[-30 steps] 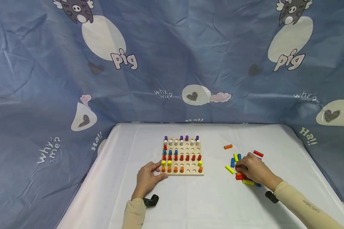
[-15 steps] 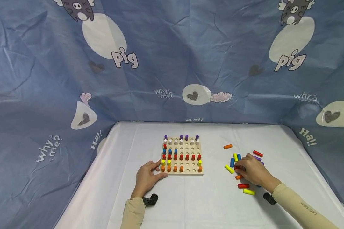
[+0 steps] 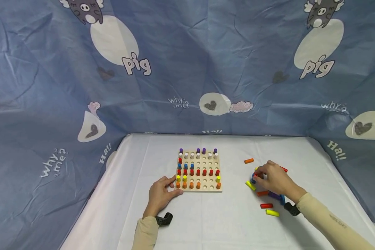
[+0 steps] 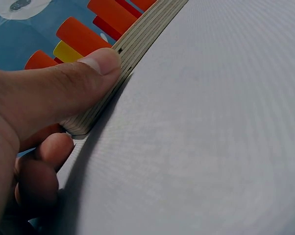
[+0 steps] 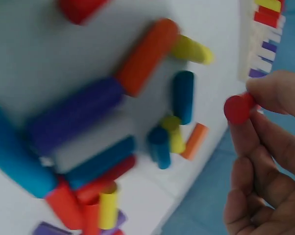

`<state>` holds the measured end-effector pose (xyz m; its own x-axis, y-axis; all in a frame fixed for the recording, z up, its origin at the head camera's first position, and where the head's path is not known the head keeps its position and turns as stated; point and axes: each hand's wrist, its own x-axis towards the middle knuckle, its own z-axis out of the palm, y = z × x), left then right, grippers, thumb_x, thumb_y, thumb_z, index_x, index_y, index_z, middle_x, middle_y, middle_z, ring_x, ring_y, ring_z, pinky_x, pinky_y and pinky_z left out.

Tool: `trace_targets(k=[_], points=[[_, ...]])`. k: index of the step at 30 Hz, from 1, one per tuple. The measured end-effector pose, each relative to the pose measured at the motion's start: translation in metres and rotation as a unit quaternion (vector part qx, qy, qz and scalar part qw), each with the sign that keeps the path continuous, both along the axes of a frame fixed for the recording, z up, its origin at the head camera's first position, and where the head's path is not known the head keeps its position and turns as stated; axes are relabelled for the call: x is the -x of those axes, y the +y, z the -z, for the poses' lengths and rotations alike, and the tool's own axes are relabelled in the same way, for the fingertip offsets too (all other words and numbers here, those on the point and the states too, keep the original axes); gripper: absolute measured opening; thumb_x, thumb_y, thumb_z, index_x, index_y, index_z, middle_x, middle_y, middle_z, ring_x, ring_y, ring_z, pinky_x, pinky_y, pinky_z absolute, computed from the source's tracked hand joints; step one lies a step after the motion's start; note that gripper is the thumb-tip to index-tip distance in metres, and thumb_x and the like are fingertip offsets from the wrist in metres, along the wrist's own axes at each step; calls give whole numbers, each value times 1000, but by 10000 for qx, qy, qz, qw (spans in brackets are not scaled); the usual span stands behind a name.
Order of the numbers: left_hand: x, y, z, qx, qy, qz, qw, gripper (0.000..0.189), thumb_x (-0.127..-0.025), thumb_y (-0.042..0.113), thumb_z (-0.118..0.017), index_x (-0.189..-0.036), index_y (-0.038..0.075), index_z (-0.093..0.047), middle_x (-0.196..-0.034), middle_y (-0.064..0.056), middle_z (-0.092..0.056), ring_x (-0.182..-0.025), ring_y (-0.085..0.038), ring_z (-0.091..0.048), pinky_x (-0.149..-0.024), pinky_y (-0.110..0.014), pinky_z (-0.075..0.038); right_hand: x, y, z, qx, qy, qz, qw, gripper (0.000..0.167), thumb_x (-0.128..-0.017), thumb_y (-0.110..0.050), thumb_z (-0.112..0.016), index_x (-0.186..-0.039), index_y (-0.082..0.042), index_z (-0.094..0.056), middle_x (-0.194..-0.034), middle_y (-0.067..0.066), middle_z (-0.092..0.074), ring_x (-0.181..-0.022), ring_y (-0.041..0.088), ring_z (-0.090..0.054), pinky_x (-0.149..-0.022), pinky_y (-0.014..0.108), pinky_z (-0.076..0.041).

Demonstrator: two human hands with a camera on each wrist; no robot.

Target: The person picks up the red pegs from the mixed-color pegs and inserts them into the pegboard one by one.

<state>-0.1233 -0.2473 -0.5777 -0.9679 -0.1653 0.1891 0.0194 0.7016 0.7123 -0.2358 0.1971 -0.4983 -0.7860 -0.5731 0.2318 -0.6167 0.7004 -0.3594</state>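
My left hand (image 3: 160, 194) grips the near left corner of a wooden pegboard (image 3: 208, 183). In the left wrist view its thumb (image 4: 88, 73) presses on the board's layered side, with the other fingers curled by the corner. Rows of purple, white, red, blue, yellow and orange pegs stand upright in the board, among several bare holes. Over the loose pegs at the right, my right hand (image 3: 275, 178) pinches a red peg (image 5: 236, 109) between thumb and fingers, its round end showing in the right wrist view.
Loose pegs lie scattered under and around the right hand, among them an orange peg (image 3: 249, 160), a yellow peg (image 3: 272, 213) and a purple peg (image 5: 79, 115). The white tabletop (image 3: 225, 218) ends at a blue printed cloth (image 3: 187, 118) behind and at the sides.
My right hand has lifted slightly and moved a little left with the red peg in it. Several loose pegs have spread towards me. The left hand stays on the board.
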Motion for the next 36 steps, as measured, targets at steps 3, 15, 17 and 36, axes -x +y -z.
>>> trace_targets(k=[3, 15, 17, 36], points=[[0, 0, 0, -43, -20, 0, 10000, 70, -71, 39, -99, -133, 15, -76, -77, 10, -57, -60, -6, -39, -58, -24, -31, 6, -10, -4, 182, 128, 186, 9996, 4, -89, -14, -82, -90, -12, -79, -79, -9, -73, -80, 18, -58, -66, 29, -44], [-1, -4, 1, -14, -40, -51, 10000, 70, -71, 40, -99, -133, 16, -76, -78, 10, -58, -58, -6, -37, -58, -25, -31, 34, -70, -11, 991, 544, 157, 9935, 18, -99, -11, -70, -111, -7, -82, -94, 5, -81, -86, 26, -62, -73, 38, -47], [0, -4, 2, -27, -45, -25, 10000, 70, -72, 42, -98, -133, 16, -76, -78, 10, -58, -59, -6, -38, -58, -25, -31, 37, -79, -13, 1068, 454, 152, 9931, 16, -99, -12, -71, -109, -8, -83, -94, 4, -81, -86, 25, -63, -72, 38, -47], [0, -2, 1, 10, -92, -7, 10000, 69, -72, 40, -99, -132, 15, -77, -78, 10, -59, -59, -5, -40, -57, -24, -32, 55, -148, -25, 1478, 210, -268, 9884, 15, -92, -17, -83, -105, -11, -86, -96, 4, -83, -88, 28, -66, -79, 43, -47]])
